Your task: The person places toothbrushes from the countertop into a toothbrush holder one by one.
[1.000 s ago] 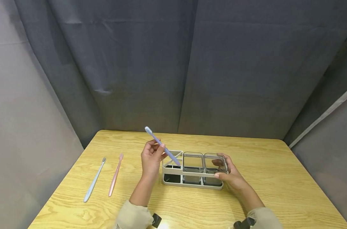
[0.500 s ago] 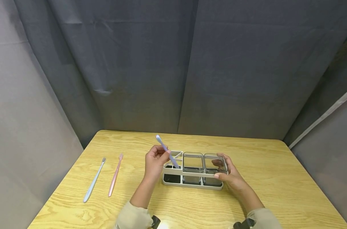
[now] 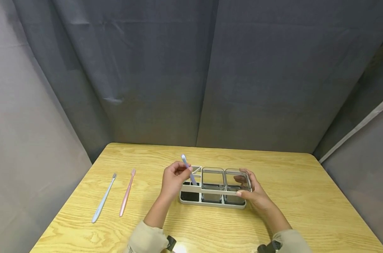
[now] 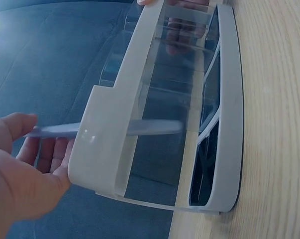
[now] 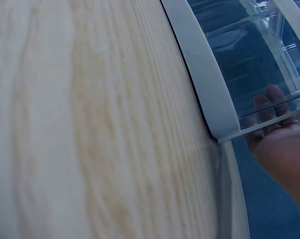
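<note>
My left hand (image 3: 173, 181) pinches a purple toothbrush (image 3: 193, 179) between thumb and fingers, bristle head up. The handle passes down through the slotted left part of a white toothbrush holder (image 3: 191, 189); in the left wrist view its lower end (image 4: 157, 127) shows below the holder's top rail, above the dark base. Two clear cups (image 3: 212, 179) sit in the holder's middle and right places. My right hand (image 3: 256, 193) grips the holder's right end, thumb on the front rail and fingers behind the right cup (image 3: 237, 181).
A light blue toothbrush (image 3: 103, 200) and a pink toothbrush (image 3: 127, 195) lie on the wooden table (image 3: 305, 203), left of the holder. A dark grey curtain (image 3: 159, 77) hangs behind the table's back edge.
My left hand has moved right and the toothbrush has gone down into the holder's left part, turning more upright. My right hand keeps its grip on the holder.
</note>
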`<state>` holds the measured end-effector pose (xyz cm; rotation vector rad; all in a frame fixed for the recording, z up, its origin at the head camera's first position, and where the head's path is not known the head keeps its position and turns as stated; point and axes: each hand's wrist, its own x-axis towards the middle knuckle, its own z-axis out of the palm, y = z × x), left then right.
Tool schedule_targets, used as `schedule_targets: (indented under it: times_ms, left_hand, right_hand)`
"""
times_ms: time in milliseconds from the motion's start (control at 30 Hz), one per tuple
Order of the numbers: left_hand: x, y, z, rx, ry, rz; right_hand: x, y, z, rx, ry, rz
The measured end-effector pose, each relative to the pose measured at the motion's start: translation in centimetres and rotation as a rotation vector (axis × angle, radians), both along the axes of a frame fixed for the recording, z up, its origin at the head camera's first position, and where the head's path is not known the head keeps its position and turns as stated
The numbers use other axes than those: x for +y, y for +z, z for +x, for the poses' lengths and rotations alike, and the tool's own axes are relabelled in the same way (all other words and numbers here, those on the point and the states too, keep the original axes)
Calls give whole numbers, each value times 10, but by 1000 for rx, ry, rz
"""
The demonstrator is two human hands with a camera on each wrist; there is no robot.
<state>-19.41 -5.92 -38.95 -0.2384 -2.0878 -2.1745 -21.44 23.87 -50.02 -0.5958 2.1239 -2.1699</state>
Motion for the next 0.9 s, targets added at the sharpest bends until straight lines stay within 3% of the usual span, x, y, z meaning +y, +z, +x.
schedule_targets:
  times_ms: [333,633,700,900]
  left_hand:
    - [-5,3,-2,-33,-73,-138]
    - [-7,4,-4,-47,-85,-171]
    - [-7,2,-5,-39,-87,-174]
    - [-9,-21,-19,-55,-74,-154]
  right_hand:
    - [-1,-1,-1,1,-5,-10]
    - [-2,0,-1,-24,-11,-20]
    - [-2,0,-1,-18,-10,-22]
    - [-1,-2,0,-12,-2,-28]
